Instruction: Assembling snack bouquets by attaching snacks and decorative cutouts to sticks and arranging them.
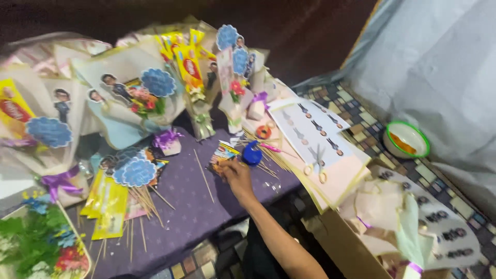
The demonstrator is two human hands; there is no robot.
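Note:
Only one of my hands shows: my right hand reaches forward over a purple cloth, its forearm coming up from the bottom edge. Its fingers close on a small stack of colourful printed cards lying on the cloth. Just beyond the fingers sits a round blue object. A single wooden skewer lies left of the hand, and more skewers fan out to its right. My left hand is out of view.
Wrapped paper bouquets with figure cutouts and snack packets stand along the back. Yellow packets and blue scalloped cutouts lie left. Scissors rest on printed sheets to the right. A green-rimmed bowl, a cardboard box and artificial flowers are nearby.

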